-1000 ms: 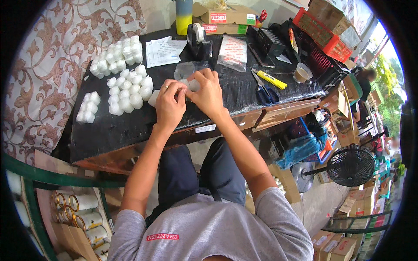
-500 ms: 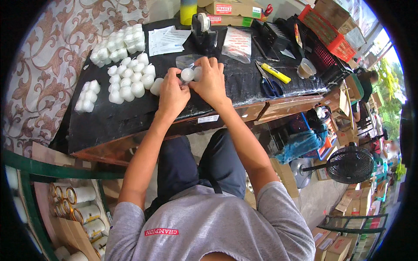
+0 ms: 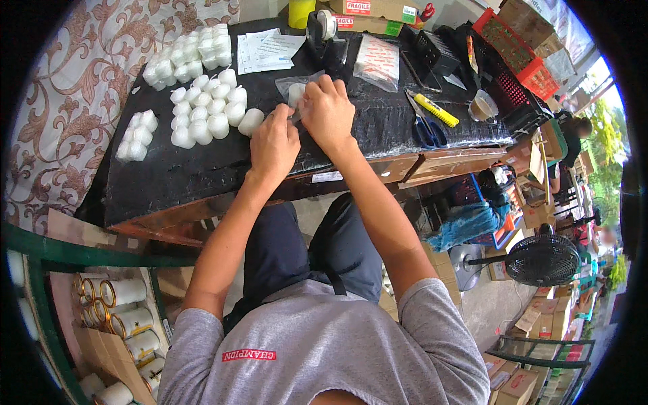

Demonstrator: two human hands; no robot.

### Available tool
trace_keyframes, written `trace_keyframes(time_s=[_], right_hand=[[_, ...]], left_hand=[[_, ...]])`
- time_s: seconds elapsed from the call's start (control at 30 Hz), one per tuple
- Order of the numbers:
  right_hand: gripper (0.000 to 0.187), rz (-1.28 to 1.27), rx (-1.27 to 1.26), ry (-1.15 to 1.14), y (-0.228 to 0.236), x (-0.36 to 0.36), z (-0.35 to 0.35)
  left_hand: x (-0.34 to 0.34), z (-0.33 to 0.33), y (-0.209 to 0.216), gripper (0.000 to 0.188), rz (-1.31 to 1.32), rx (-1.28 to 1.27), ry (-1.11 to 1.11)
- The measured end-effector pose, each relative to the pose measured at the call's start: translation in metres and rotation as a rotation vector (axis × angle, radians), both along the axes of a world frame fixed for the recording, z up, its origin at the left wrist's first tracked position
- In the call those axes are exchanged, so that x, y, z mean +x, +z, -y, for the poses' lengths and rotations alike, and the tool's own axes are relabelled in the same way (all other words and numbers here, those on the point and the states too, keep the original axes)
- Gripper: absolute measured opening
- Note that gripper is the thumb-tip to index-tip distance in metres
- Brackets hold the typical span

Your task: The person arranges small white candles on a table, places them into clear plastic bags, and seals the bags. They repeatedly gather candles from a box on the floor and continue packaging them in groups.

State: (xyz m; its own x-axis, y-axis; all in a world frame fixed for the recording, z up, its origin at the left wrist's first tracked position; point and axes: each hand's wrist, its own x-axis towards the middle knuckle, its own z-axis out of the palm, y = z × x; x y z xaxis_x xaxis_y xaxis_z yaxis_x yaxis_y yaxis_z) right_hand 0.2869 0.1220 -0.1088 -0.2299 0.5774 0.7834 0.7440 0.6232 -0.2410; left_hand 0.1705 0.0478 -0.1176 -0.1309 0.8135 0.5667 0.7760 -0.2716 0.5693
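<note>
Over the black-covered table (image 3: 202,177), both hands meet at a clear plastic bag (image 3: 285,84), with a white candle (image 3: 295,94) showing inside, just beyond the fingers. The right hand (image 3: 329,115) grasps the bag, its fingers curled over it; the left hand (image 3: 275,145) pinches the near end, though its fingertips are partly hidden. Just left of the left hand sits a lone candle (image 3: 251,122) — whether they touch, I cannot tell. Farther left of that hand stands a cluster of loose candles (image 3: 208,108), with wrapped packs (image 3: 185,59) behind it. Well to the right hand's right lie blue-handled scissors (image 3: 427,129) and a yellow cutter (image 3: 436,109) — side by side.
</note>
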Motion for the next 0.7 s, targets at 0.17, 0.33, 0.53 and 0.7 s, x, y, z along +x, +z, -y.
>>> trace_keyframes(time_s=[0.17,0.33,0.53,0.7], right_hand=[[0.030,-0.160,-0.039,0.069,0.007,0.011,0.008],[0.024,-0.118,-0.256,0.150,-0.003,0.031,0.011],[0.023,0.043,-0.220,0.059,0.003,0.025,-0.003],[0.026,0.009,-0.089,0.080,0.005,0.015,-0.005]], left_hand=[[-0.006,-0.001,0.001,0.025,-0.052,0.000,0.058],[-0.002,-0.006,-0.005,0.045,-0.044,0.168,-0.047],[-0.008,-0.010,-0.010,0.059,0.025,0.079,-0.148],[-0.012,-0.013,-0.009,0.061,0.075,0.058,-0.189]])
